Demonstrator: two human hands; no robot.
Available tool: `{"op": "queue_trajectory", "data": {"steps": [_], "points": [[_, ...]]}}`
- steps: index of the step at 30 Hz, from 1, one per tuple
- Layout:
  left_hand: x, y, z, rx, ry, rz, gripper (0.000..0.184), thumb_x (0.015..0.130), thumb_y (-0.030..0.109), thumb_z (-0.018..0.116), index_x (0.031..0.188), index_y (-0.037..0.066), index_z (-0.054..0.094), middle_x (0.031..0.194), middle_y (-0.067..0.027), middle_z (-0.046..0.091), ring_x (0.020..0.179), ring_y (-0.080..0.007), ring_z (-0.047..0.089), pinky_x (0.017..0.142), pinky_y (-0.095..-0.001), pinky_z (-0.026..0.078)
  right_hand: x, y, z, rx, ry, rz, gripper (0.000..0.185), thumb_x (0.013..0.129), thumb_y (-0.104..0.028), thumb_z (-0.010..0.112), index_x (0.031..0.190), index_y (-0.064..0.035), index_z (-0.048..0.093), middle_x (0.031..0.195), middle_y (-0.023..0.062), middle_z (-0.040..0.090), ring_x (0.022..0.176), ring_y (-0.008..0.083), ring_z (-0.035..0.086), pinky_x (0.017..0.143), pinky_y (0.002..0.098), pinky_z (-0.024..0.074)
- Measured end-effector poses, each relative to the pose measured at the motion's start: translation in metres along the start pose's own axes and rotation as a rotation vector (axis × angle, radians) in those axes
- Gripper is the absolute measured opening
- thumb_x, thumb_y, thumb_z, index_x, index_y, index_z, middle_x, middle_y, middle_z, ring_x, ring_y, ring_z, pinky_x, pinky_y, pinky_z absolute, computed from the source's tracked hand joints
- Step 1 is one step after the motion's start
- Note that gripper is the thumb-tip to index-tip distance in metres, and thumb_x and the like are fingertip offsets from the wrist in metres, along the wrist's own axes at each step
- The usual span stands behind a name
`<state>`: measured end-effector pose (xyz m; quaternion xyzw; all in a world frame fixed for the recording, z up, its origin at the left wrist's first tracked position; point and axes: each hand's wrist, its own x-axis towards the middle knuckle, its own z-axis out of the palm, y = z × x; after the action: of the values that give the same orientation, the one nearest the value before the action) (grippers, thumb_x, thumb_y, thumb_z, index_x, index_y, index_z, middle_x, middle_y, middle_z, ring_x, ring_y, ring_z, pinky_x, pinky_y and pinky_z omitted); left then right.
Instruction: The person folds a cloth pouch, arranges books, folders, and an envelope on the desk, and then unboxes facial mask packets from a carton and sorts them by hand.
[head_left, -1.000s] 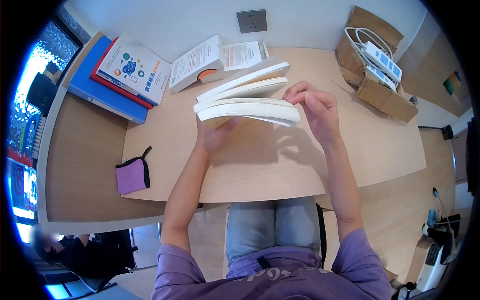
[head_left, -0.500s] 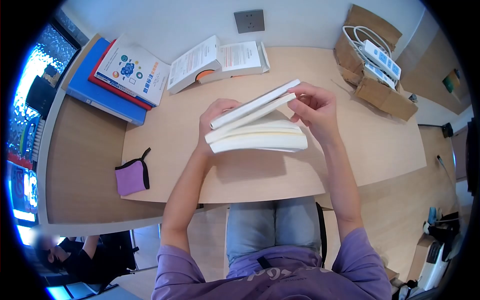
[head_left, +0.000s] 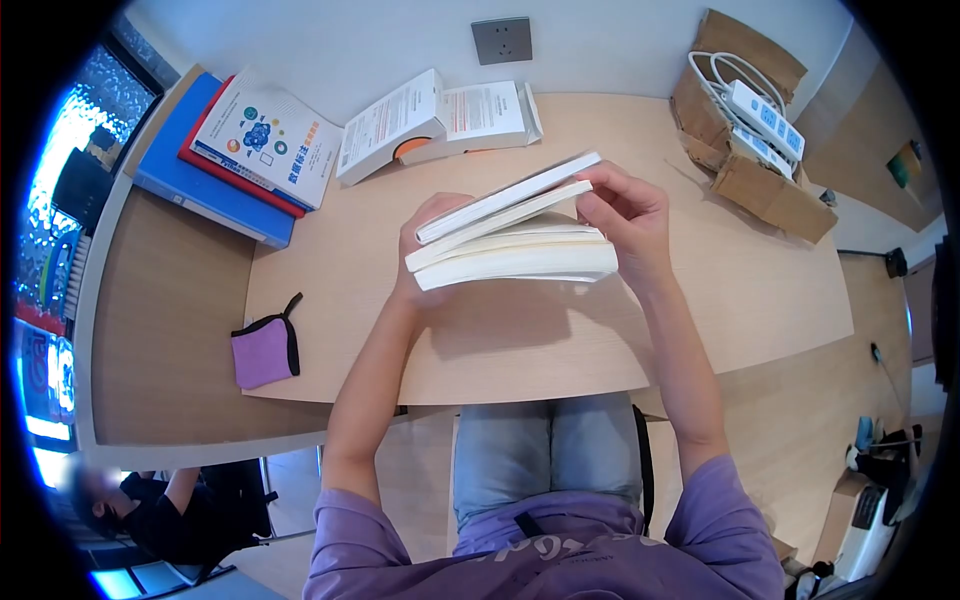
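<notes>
A thick white book (head_left: 520,265) is held up above the desk, its page edges towards me. Its pages part into several sections that stay close together at the left and spread apart at the right. Around the left end wraps my left hand (head_left: 428,222), its fingers mostly hidden behind the book. My right hand (head_left: 632,215) pinches the upper sections at their right end between thumb and fingers. The lower, thicker section lies below that pinch, bowed slightly.
On the desk (head_left: 760,310) are a purple pouch (head_left: 266,355), white boxes (head_left: 395,125), a blue binder (head_left: 205,165) under a stack of books (head_left: 265,145), and an open cardboard box (head_left: 770,190) holding power strips (head_left: 765,120). Another person (head_left: 160,510) sits at lower left.
The book has risen slightly and tipped, so its lower section lies a little higher. My right hand has shifted slightly left along with it, keeping its pinch.
</notes>
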<state>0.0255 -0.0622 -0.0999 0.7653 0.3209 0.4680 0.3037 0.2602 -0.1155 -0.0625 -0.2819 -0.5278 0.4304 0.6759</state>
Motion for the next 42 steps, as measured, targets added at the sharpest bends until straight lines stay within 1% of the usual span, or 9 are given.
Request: {"op": "queue_trajectory", "data": {"steps": [10,19,25,28,31,34,35,38,42], "points": [[0.0,-0.003,0.0,0.026,-0.005,0.042,0.04,0.07,0.012,0.079,0.105,0.003,0.063,0.104,-0.0091,0.063,0.096,-0.0211,0.061,0.088,-0.0308,0.047,-0.001,0.006,0.0,0.064,-0.012,-0.021,0.021,0.081,-0.003,0.072,0.101,-0.0012,0.071,0.087,0.0015,0.06,0.069,0.0043,0.054,0.053,0.0169,0.0387],[0.002,0.002,-0.002,0.067,-0.02,0.09,0.039,0.071,0.013,0.079,0.105,0.003,0.064,0.103,-0.0093,0.064,0.096,-0.0203,0.061,0.088,-0.0308,0.048,-0.002,0.005,-0.002,0.097,-0.004,-0.013,0.022,0.086,-0.02,0.071,0.093,0.0007,0.072,0.08,0.0033,0.059,0.07,0.0084,0.054,0.056,0.0198,0.0401],[-0.002,-0.003,-0.001,-0.019,-0.005,-0.031,0.041,0.07,0.009,0.08,0.106,0.002,0.063,0.104,-0.0074,0.064,0.1,-0.0179,0.06,0.091,-0.0302,0.047,0.0,-0.001,-0.005,0.052,-0.04,-0.098,0.017,0.089,-0.013,0.065,0.091,0.0029,0.072,0.081,0.0038,0.061,0.07,0.0083,0.054,0.058,0.0197,0.0407],[-0.015,-0.003,0.0,-0.11,0.08,-0.131,0.046,0.069,0.006,0.08,0.111,0.001,0.061,0.107,-0.006,0.063,0.101,-0.017,0.06,0.091,-0.0304,0.047,0.003,0.008,-0.017,0.144,0.084,0.018,0.033,0.086,-0.018,0.069,0.113,0.0011,0.066,0.101,0.0073,0.062,0.09,0.0126,0.057,0.072,0.0251,0.0457],[-0.014,-0.003,0.003,-0.429,0.297,-0.213,0.053,0.071,0.007,0.079,0.118,0.001,0.055,0.113,-0.0081,0.062,0.102,-0.0185,0.06,0.091,-0.0332,0.049,0.013,0.013,-0.014,0.019,0.088,-0.185,0.071,0.08,-0.028,0.074,0.139,-0.0025,0.043,0.126,0.009,0.054,0.12,0.0184,0.048,0.097,0.0348,0.0406],[-0.014,-0.006,-0.008,-0.865,0.236,-0.312,0.063,0.074,0.014,0.078,0.126,0.001,0.045,0.118,-0.0116,0.057,0.108,-0.0204,0.056,0.09,-0.0347,0.051,0.007,0.027,-0.009,-0.281,-0.219,-0.211,0.099,0.073,-0.033,0.078,0.149,-0.0047,0.021,0.139,0.0094,0.043,0.136,0.0226,0.032,0.111,0.0413,0.0249],[-0.015,-0.004,-0.006,-0.871,0.3,-0.327,0.065,0.073,0.013,0.078,0.127,0.001,0.044,0.118,-0.0116,0.057,0.108,-0.0207,0.057,0.089,-0.0349,0.051,0.001,0.034,0.0,-0.422,-0.244,-0.262,0.094,0.075,-0.026,0.078,0.148,-0.0046,0.023,0.137,0.0096,0.045,0.133,0.023,0.037,0.11,0.0404,0.028],[-0.017,0.002,0.003,-0.707,0.397,-0.248,0.073,0.07,0.012,0.081,0.13,0.003,0.04,0.118,-0.0115,0.055,0.108,-0.0212,0.057,0.088,-0.0354,0.052,-0.016,0.041,0.03,-0.075,-0.207,0.213,0.086,0.075,-0.016,0.078,0.144,-0.004,0.027,0.135,0.0084,0.046,0.129,0.0219,0.042,0.107,0.0375,0.0328],[-0.008,-0.019,-0.009,-0.376,0.244,-0.024,0.082,0.064,0.011,0.085,0.13,0.005,0.037,0.119,-0.0109,0.053,0.108,-0.0211,0.057,0.088,-0.0355,0.052,-0.01,0.037,0.023,0.007,-0.221,0.304,0.073,0.076,-0.008,0.077,0.136,-0.0085,0.035,0.129,0.0077,0.05,0.124,0.0196,0.046,0.103,0.0348,0.0385]]}}
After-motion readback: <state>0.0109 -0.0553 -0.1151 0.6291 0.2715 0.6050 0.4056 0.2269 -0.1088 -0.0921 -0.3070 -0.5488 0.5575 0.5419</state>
